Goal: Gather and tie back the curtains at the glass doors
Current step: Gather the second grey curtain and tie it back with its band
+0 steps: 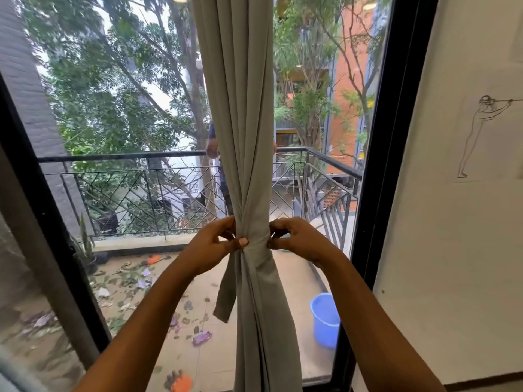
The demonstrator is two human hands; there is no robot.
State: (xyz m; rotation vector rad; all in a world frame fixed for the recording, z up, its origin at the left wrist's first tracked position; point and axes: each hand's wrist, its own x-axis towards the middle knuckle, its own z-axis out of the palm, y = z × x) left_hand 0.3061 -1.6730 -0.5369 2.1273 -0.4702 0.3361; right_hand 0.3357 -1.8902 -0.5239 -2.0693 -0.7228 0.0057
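Observation:
A grey curtain (pixel 240 114) hangs in front of the glass door (pixel 135 137), gathered into a narrow bunch at waist height. A matching fabric tie-back (pixel 256 246) wraps around the bunch; one loose end (pixel 226 295) dangles on the left. My left hand (pixel 210 244) pinches the tie at the left side of the bunch, thumb on the fabric. My right hand (pixel 300 239) grips the tie at the right side of the bunch. Both hands touch the curtain.
The black door frame (pixel 376 165) stands right of the curtain, with a white wall (pixel 452 222) bearing a line drawing beyond it. Outside are a balcony railing (pixel 127 157), a blue bucket (pixel 325 318), scattered leaves and litter, and a person partly hidden behind the curtain.

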